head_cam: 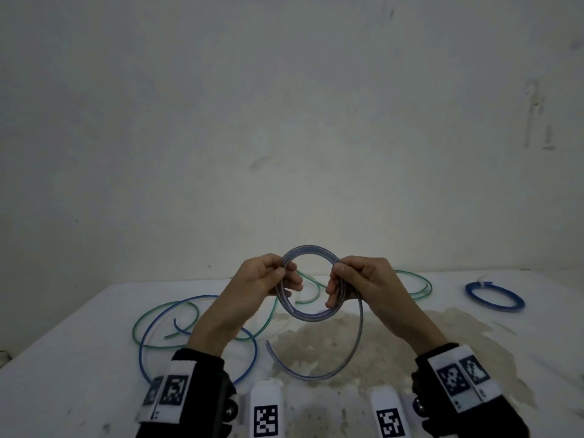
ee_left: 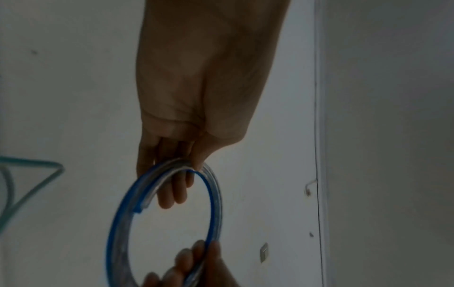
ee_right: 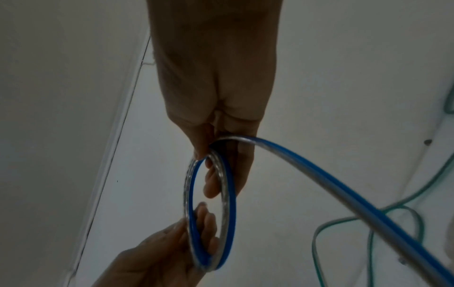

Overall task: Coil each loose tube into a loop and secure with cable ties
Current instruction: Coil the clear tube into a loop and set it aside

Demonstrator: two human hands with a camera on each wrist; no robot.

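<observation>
Above the white table I hold a clear tube with a blue stripe, wound into a coil point(head_cam: 311, 251) of a few turns. My left hand point(head_cam: 278, 276) pinches the coil's left side point(ee_left: 169, 167) between thumb and fingers. My right hand point(head_cam: 339, 281) grips its right side point(ee_right: 222, 170). The tube's loose tail point(head_cam: 358, 336) runs out of the right hand, curves down and ends near the table's front point(ee_right: 343, 190). One cut end of the tube point(ee_left: 139, 208) lies inside the coil by my left fingers.
Loose green tube point(head_cam: 158, 311) and blue tube point(head_cam: 145, 349) lie tangled on the table at the left. More green tube point(head_cam: 420, 284) lies behind my right hand. A blue coil point(head_cam: 494, 297) fastened with a white tie rests at the far right. A stained patch point(head_cam: 331, 343) marks the table's middle.
</observation>
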